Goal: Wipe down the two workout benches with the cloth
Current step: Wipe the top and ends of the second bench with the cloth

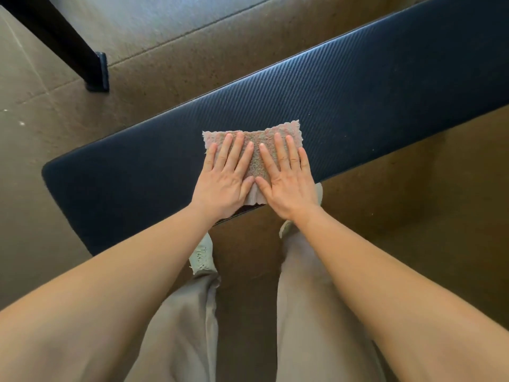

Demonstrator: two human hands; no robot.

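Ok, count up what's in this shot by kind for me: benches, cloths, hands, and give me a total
Benches: 1, the dark padded bench
Cloths: 1, the cloth lying flat on the bench
Hands: 2, the left hand and right hand, both pressed flat on the cloth
Total: 4

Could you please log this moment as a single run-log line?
left hand: flat on cloth | right hand: flat on cloth | cloth: on dark bench pad, near edge | phase: wiping
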